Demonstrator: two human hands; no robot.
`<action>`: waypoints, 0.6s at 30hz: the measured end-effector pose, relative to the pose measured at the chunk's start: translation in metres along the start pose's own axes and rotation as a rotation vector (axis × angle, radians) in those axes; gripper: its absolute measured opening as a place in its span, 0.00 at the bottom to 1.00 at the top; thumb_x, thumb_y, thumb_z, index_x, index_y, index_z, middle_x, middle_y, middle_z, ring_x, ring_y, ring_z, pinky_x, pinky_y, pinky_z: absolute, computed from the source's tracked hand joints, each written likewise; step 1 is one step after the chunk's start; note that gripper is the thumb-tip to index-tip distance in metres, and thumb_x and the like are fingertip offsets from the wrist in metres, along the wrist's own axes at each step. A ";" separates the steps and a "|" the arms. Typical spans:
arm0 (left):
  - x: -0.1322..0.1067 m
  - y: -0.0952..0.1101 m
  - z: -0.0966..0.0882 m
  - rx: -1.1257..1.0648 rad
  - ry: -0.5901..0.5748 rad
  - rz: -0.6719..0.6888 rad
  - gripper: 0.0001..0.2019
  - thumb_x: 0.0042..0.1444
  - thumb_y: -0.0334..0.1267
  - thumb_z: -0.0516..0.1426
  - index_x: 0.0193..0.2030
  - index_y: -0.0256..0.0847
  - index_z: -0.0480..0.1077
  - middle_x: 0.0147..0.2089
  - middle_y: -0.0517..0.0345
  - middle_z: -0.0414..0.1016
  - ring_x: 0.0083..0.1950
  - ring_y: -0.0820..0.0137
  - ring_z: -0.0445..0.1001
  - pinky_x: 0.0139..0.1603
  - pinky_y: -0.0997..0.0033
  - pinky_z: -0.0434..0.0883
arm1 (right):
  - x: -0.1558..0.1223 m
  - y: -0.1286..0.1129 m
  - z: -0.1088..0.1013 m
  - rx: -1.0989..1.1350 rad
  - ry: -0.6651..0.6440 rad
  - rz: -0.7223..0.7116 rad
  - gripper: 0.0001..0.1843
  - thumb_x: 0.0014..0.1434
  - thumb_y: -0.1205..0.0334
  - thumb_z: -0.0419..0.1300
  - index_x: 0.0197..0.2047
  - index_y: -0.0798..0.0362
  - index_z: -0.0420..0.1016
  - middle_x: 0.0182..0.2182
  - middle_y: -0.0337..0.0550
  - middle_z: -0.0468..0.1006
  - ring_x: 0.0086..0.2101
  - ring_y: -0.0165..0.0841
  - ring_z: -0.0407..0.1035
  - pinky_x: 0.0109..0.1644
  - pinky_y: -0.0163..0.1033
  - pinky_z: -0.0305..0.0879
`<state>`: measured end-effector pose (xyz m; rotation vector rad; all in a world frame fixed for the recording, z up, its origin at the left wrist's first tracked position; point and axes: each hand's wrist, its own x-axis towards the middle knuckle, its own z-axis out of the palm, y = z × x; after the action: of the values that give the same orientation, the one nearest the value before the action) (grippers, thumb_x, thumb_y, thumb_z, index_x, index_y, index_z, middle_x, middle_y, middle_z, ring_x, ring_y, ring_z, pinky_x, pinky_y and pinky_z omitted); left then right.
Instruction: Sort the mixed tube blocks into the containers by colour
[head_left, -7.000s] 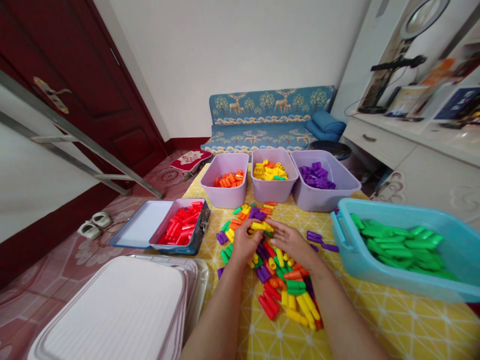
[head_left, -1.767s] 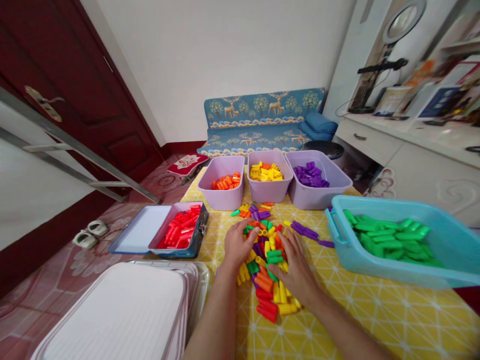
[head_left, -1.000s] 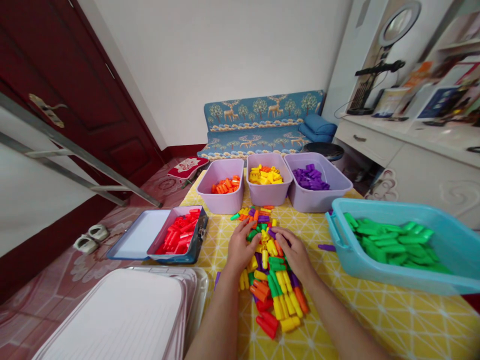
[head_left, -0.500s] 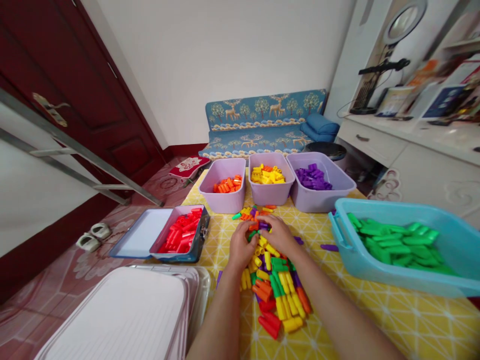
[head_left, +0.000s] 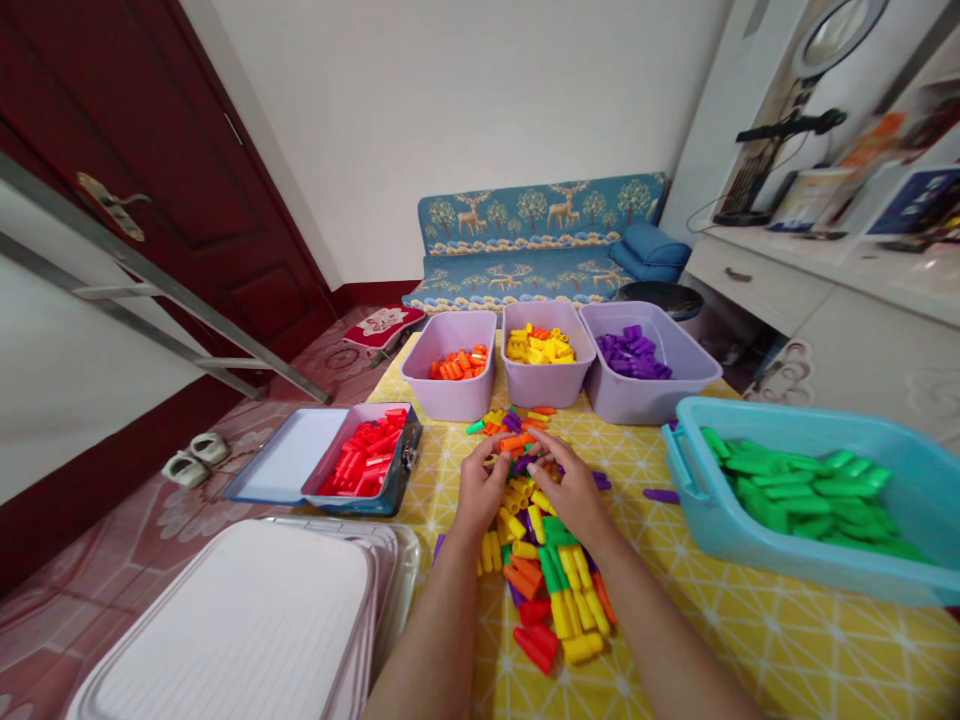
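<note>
Here we are at the yellow patterned tablecloth (head_left: pixel 720 640), and everything hangs on one orange plastic piece (head_left: pixel 516 442), right up between two sets of fingertips at the far end of the mixed heap of pieces (head_left: pixel 556 575). Look at the line of it: the long axis runs crosswise, left to right, its right end tipped a touch away from the wearer. The left hand (head_left: pixel 478 495) has the near-side post, thumb and fingers curled around the piece's left end; the right hand (head_left: pixel 576 500) comes in from the other side, index fingertip right at the opposite end, its thumb spread lower down. Neither hand is clearly nearer; the piece sits squarely between them. Are those fingers clamped? Can't tell from here: the fingertips overlap the piece and the purple and green bits behind. Straight beyond, slightly to the left, stands the lilac tub of orange pieces (head_left: pixel 456 398), well apart from the fingers, with the lilac tub of mostly yellow pieces (head_left: pixel 546 386) just beside it.
</note>
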<state>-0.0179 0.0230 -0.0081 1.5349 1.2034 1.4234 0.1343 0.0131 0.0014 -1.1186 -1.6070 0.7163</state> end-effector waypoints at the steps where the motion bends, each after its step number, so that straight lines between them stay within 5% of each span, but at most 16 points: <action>1: 0.000 0.001 0.000 -0.052 -0.002 -0.010 0.14 0.58 0.41 0.56 0.47 0.38 0.73 0.47 0.50 0.77 0.48 0.64 0.74 0.50 0.66 0.70 | -0.001 -0.002 0.000 0.004 0.035 0.001 0.24 0.57 0.64 0.57 0.58 0.48 0.67 0.45 0.45 0.73 0.37 0.33 0.70 0.46 0.42 0.67; 7: -0.003 -0.001 0.003 -0.243 -0.151 -0.071 0.16 0.54 0.45 0.59 0.47 0.37 0.73 0.44 0.52 0.78 0.45 0.65 0.75 0.49 0.68 0.70 | -0.005 -0.008 -0.006 0.050 0.090 -0.040 0.10 0.59 0.59 0.58 0.42 0.50 0.77 0.40 0.44 0.76 0.43 0.36 0.69 0.51 0.42 0.63; 13: -0.003 0.005 0.000 -0.322 -0.013 -0.116 0.15 0.53 0.46 0.60 0.42 0.37 0.73 0.37 0.55 0.78 0.37 0.70 0.74 0.41 0.73 0.70 | -0.007 -0.008 -0.027 0.124 0.190 0.135 0.13 0.61 0.54 0.54 0.31 0.52 0.74 0.25 0.37 0.72 0.29 0.31 0.66 0.35 0.36 0.61; 18: -0.003 0.008 0.001 -0.258 -0.027 -0.089 0.19 0.54 0.47 0.59 0.48 0.37 0.72 0.36 0.55 0.77 0.36 0.70 0.73 0.38 0.74 0.69 | -0.004 -0.022 -0.035 0.014 -0.165 -0.013 0.18 0.61 0.54 0.53 0.25 0.53 0.75 0.25 0.41 0.74 0.31 0.33 0.69 0.38 0.38 0.63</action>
<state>-0.0160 0.0176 -0.0015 1.3036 1.0148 1.4324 0.1610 -0.0022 0.0302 -1.0608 -1.7428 0.8281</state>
